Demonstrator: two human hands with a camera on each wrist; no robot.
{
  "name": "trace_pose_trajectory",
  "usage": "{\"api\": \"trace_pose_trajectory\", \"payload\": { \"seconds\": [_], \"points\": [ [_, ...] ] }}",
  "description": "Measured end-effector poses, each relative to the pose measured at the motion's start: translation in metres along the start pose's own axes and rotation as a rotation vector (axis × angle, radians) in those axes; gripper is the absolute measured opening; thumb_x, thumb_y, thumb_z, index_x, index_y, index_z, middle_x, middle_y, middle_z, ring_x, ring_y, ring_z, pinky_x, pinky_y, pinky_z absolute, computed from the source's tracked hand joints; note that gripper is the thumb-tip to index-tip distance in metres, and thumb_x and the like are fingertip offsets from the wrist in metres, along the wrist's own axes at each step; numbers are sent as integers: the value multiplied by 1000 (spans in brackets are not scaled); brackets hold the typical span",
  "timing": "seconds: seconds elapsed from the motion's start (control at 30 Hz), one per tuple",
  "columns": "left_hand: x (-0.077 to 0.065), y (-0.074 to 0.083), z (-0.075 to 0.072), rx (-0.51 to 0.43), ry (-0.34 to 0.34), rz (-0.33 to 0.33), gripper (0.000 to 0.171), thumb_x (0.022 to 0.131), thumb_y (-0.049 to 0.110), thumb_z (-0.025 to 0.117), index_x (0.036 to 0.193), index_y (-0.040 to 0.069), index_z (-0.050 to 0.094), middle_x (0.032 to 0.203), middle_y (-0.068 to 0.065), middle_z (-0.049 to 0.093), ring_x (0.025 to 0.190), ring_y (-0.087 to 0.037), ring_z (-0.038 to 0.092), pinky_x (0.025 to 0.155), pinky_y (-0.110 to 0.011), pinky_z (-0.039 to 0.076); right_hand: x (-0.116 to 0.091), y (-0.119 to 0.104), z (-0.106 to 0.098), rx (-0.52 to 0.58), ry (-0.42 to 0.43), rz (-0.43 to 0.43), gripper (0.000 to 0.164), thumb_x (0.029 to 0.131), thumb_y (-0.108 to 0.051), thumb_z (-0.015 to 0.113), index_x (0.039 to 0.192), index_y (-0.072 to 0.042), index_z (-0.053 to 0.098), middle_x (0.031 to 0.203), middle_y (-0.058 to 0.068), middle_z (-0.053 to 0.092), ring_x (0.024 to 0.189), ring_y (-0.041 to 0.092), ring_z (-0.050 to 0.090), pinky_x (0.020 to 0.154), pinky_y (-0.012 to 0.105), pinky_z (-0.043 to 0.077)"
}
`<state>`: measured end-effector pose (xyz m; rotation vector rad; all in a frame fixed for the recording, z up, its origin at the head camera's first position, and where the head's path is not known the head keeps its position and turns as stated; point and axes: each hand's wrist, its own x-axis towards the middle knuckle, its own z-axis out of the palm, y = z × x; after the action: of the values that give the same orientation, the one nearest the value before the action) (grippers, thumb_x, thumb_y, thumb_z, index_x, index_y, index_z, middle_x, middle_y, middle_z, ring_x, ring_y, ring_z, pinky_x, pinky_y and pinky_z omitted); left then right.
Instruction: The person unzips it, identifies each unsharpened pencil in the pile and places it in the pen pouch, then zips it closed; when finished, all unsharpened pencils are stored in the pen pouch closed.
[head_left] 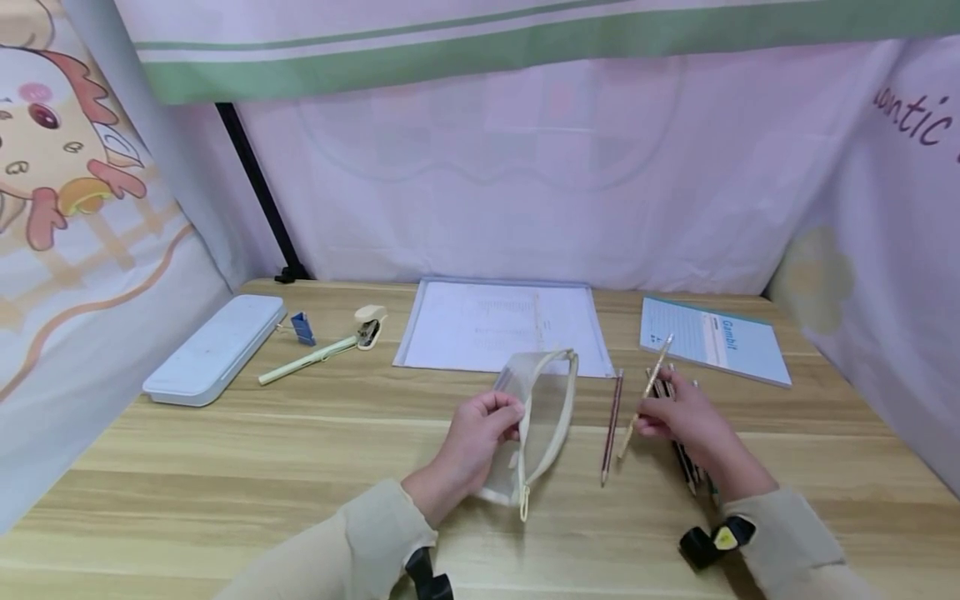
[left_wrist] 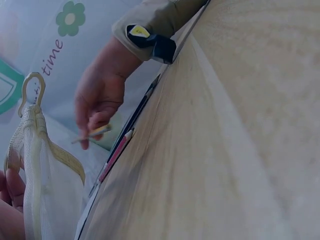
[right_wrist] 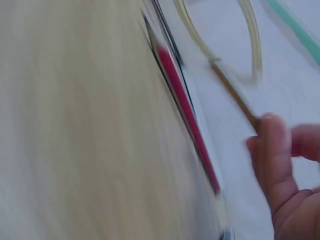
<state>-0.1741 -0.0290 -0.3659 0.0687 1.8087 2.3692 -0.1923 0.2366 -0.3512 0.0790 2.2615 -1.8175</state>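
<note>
My left hand (head_left: 480,433) pinches the near side of a translucent zip pouch (head_left: 546,417), whose cream-edged mouth gapes toward the right. In my right hand (head_left: 686,417) a light gold pencil (head_left: 651,387) is held between thumb and fingers, above the table and tilted. The right wrist view shows the same pencil (right_wrist: 235,95) pinched at the fingertips. A dark red pencil (head_left: 612,429) lies on the table between the pouch and that hand. Beneath the right hand lie several dark pencils (head_left: 684,467), partly covered by it.
A white pencil case (head_left: 217,350) lies at the left, beside a blue binder clip (head_left: 303,328) and a cream stapler (head_left: 369,325) with a pale green pen (head_left: 307,360). Behind the pouch is a clear folder with papers (head_left: 495,325). At the back right lies a blue notebook (head_left: 712,340).
</note>
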Motion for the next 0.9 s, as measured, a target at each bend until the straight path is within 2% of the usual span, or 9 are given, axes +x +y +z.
{"api": "trace_pose_trajectory", "payload": {
  "seconds": [0.13,0.27,0.5,0.63,0.77,0.9],
  "points": [
    [0,0,1,-10,-1,1,4,84,-2,57,83,-6,58,73,-2,54,63,-9,51,61,-19,46,-9,-9,24,212,26,-86,51,92,1,46,132,4,14,69,2,62,58,5,62,59,18,53],
    [-1,-2,5,-12,-6,4,4,83,-3,57,82,-6,58,72,-1,54,62,-9,51,61,-19,46,-15,-14,53,283,0,-104,46,91,2,46,128,3,19,67,1,62,56,6,62,56,18,53],
    [-4,-2,13,-26,-19,14,4,83,-5,56,79,-4,57,72,0,54,62,-8,52,61,-19,47,-20,-15,94,158,-38,-41,51,88,-2,53,132,5,26,66,5,64,57,12,62,55,24,54],
    [-6,-1,17,-30,-17,13,4,83,-4,56,79,-3,57,72,0,54,63,-8,52,63,-19,46,-23,-13,109,131,-109,-24,49,88,-5,55,128,7,31,70,8,66,59,14,63,56,26,55],
    [-7,0,21,-17,-10,20,4,84,-1,58,82,-4,58,73,0,54,64,-8,52,63,-19,45,-22,-12,115,125,-152,-12,45,88,-5,51,126,12,35,74,7,65,61,13,63,59,27,55],
    [-6,0,24,-26,-1,17,4,84,0,58,82,-3,58,71,1,53,63,-8,52,63,-19,45,-21,-13,112,122,-99,5,42,89,-8,51,126,12,42,78,7,64,65,12,62,63,25,55]
  ]
}}
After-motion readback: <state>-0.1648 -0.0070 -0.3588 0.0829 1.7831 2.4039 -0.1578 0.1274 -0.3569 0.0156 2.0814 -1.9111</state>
